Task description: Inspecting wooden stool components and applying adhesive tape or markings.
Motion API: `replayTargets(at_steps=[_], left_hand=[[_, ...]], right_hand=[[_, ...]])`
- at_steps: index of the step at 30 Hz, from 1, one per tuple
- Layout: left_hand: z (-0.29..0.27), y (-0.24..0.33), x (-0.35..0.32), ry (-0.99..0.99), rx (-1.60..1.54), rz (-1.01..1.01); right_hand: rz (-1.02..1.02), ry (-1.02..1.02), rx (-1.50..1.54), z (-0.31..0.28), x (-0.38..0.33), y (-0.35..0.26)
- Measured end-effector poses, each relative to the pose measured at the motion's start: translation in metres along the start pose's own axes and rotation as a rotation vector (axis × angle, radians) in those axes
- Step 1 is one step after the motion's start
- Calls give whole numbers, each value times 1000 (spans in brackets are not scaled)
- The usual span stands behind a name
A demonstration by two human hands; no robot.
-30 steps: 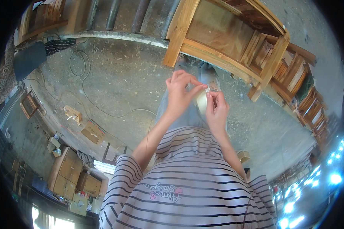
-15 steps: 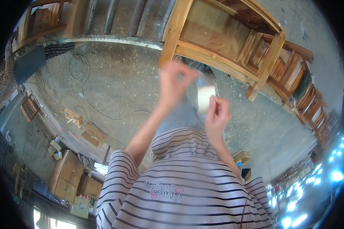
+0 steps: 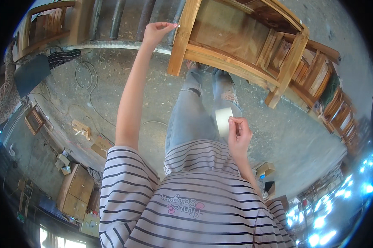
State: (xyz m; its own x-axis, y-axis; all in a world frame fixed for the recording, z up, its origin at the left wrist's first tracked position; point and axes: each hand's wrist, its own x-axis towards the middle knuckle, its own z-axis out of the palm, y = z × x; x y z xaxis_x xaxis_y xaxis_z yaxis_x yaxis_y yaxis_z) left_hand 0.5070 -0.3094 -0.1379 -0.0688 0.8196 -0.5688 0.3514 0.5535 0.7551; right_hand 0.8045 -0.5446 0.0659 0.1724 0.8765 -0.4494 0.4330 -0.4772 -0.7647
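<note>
My left hand (image 3: pixel 156 33) is stretched far forward, thumb and forefinger pinched on a small whitish piece of tape (image 3: pixel 178 26). Its fingertips are beside the left post (image 3: pixel 184 35) of a wooden furniture frame (image 3: pixel 236 64); whether the tape touches the wood I cannot tell. Close to my body, my right hand (image 3: pixel 240 135) is closed on the edge of a cream-white tape roll (image 3: pixel 224 117), held above my right thigh. The frame has a board panel in it and stands just ahead of my feet.
More wooden frames (image 3: pixel 339 111) line the right side. Dark metal pipes (image 3: pixel 119 18) lie ahead on the left. A thin cable (image 3: pixel 94 97) runs over the concrete floor at left, near a cardboard box (image 3: pixel 101 146) and a wooden cabinet (image 3: pixel 77 188).
My left hand has moved forward and left, away from the tape roll to the frame's post. My right hand, still holding the roll, has drawn slightly back toward my body.
</note>
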Motion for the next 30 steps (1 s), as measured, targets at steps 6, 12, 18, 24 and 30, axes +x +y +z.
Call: replayTargets(at_steps=[6, 12, 18, 24, 30], left_hand=[[-2, -10, 15, -45, 182, 6], [10, -25, 12, 134, 91, 36], [37, -33, -5, 306, -97, 39], [67, -21, -16, 482, -114, 103], [89, -12, -20, 511, -291, 78]], right_hand=[[34, 21, 19, -7, 1, 7], [57, 39, 111, -3, 2, 13], [124, 52, 156, -5, -2, 21], [182, 93, 241, -7, -7, 34], [288, 21, 347, -14, -2, 42]])
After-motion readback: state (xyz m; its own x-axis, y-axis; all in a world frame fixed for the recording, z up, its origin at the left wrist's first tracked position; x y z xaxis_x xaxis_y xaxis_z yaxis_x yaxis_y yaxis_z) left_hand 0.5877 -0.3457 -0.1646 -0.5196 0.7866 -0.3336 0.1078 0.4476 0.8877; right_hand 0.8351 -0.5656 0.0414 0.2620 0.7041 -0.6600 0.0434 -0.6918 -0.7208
